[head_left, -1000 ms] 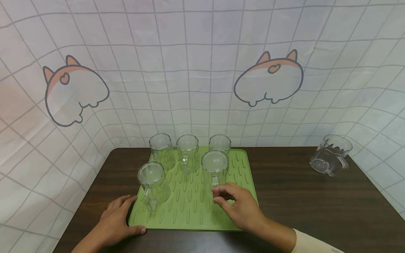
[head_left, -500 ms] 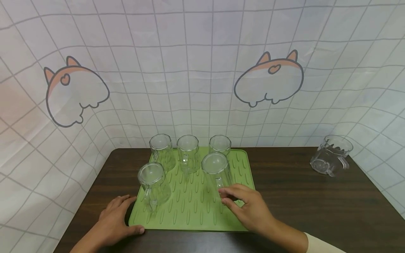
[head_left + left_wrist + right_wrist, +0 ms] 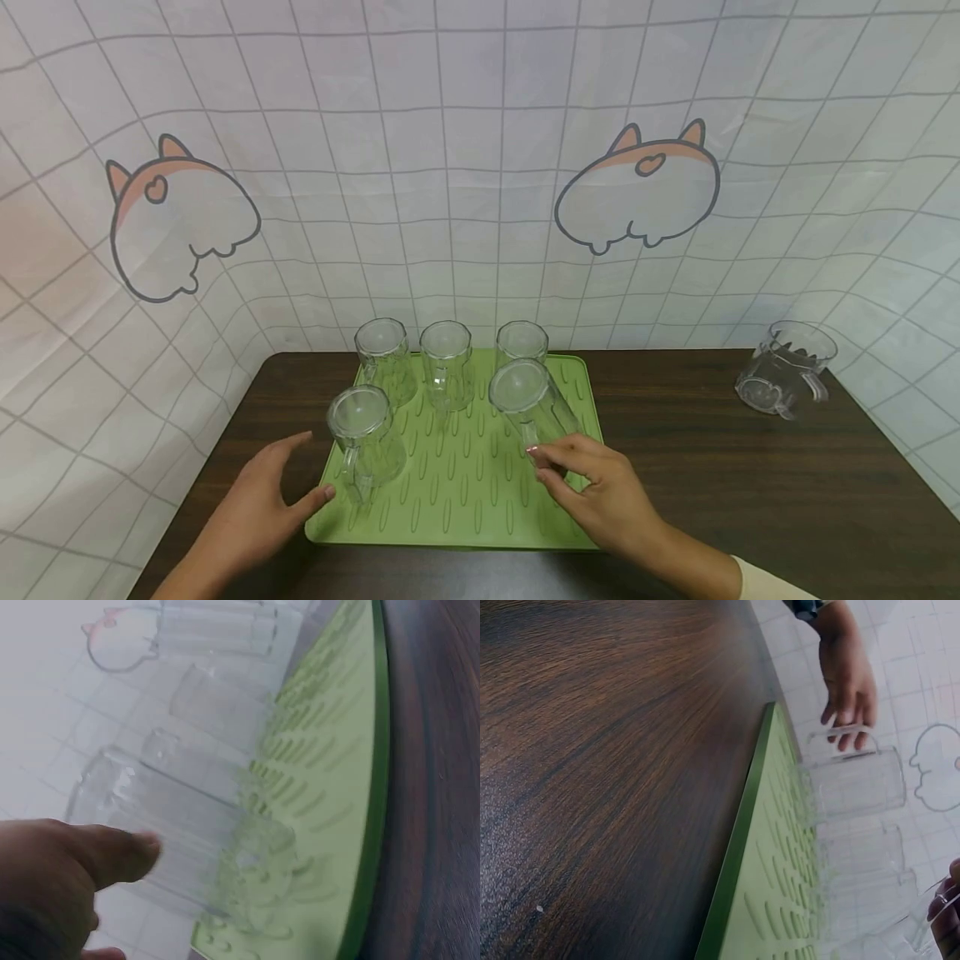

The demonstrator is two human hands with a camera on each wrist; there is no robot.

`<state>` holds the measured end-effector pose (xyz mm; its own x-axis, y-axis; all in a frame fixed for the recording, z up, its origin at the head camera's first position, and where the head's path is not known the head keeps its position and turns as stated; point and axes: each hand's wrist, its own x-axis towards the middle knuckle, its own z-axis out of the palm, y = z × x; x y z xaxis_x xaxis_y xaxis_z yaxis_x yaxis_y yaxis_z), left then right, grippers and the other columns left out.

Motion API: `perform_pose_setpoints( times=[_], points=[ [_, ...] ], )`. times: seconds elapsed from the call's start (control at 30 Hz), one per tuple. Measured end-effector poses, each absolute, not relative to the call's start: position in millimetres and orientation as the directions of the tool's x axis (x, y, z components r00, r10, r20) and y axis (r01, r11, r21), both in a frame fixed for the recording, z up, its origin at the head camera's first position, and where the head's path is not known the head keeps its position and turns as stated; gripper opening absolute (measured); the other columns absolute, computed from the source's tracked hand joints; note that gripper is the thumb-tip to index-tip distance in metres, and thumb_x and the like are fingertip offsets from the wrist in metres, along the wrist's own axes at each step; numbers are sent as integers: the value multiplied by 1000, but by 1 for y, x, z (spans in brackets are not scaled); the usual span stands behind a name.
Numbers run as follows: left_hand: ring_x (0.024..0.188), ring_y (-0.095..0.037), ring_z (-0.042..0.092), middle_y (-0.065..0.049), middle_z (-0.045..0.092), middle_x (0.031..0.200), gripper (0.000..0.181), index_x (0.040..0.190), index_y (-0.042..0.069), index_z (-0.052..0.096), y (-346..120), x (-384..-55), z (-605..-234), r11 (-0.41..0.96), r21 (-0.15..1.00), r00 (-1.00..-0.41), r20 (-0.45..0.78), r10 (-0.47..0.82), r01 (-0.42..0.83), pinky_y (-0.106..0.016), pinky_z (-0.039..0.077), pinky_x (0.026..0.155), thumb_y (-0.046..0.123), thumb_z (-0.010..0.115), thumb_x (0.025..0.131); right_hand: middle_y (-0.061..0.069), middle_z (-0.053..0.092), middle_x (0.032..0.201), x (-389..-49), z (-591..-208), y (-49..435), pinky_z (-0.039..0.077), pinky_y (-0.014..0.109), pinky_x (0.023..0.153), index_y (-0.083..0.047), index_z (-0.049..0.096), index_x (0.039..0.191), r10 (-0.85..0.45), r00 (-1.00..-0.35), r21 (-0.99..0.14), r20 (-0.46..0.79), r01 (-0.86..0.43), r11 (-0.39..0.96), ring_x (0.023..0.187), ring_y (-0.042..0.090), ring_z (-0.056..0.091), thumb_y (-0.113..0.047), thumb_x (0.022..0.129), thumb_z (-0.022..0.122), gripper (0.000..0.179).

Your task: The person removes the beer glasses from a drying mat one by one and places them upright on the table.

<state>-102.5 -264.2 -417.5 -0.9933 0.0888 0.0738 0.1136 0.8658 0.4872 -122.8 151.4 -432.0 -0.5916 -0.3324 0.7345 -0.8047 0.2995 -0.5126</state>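
My right hand pinches the handle of a clear glass mug. That mug is upside down and tilted, its base leaning left, over the right half of a green ridged drying mat. Whether its rim touches the mat I cannot tell. My left hand, thumb and fingers spread, hovers at the mat's left edge beside another upturned glass mug and holds nothing. In the left wrist view a finger of the left hand overlaps this mug. Only fingertips of the right hand show in the right wrist view.
Three more upturned glass mugs, left, middle and right, line the mat's back edge. A separate clear mug stands mouth up at the far right of the dark wooden table. A tile-patterned cloth hangs behind.
The mug in my right hand has tipped from upright to a slant as the hand shifted right. My left hand has lifted from the mat's left edge, spreading its fingers towards the front-left mug.
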Motion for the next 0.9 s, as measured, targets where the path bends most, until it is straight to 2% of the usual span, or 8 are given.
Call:
perform_pose_setpoints(
  times=[0.23,0.33,0.43,0.57,0.63,0.73,0.9],
  points=[
    [127,-45,49,-22,52,142,72,148,0,44,-252,-98,-399,809,557,-963,268,40,189,-63,43,95,36,76,95,6,71,99,-121,-431,154,51,16,62,2,77,113,-338,-604,-541,722,-797,268,82,14,66,17,77,80,39],
    [126,-42,50,-20,53,140,70,147,0,46,-247,-97,-394,781,569,-932,359,46,258,-62,43,93,31,78,94,5,71,99,-120,-430,156,50,16,61,1,77,115,-338,-617,-554,710,-787,273,82,13,65,16,79,79,39],
    [130,-40,48,-16,53,142,70,146,3,48,-241,-98,-390,750,572,-898,435,66,332,-59,41,97,25,83,90,3,71,100,-119,-428,158,51,18,63,0,77,116,-341,-634,-565,694,-773,289,84,12,65,15,80,78,39],
    [133,-40,46,-14,52,144,73,145,5,50,-233,-102,-386,721,562,-867,486,109,406,-60,39,99,23,87,84,2,70,99,-118,-427,160,51,17,66,-1,77,116,-338,-635,-554,695,-772,310,86,12,64,16,79,79,41],
    [133,-41,46,-15,52,143,75,144,4,50,-230,-104,-385,713,549,-855,499,138,436,-63,39,98,23,88,83,2,70,99,-118,-428,160,49,16,66,0,77,116,-333,-619,-535,712,-784,315,85,13,64,17,78,80,41],
    [132,-39,47,-15,53,143,77,143,3,50,-224,-106,-384,713,521,-838,517,174,469,-62,40,99,23,89,81,4,69,98,-118,-428,160,48,15,66,2,76,115,-330,-597,-511,731,-799,316,82,14,63,17,76,80,42],
    [132,-35,47,-13,51,144,80,145,4,49,-214,-107,-380,713,503,-831,517,205,488,-59,41,98,26,90,80,1,69,99,-117,-427,162,48,16,67,1,77,116,-334,-624,-526,707,-779,341,82,11,61,17,77,80,42]
  ],
)
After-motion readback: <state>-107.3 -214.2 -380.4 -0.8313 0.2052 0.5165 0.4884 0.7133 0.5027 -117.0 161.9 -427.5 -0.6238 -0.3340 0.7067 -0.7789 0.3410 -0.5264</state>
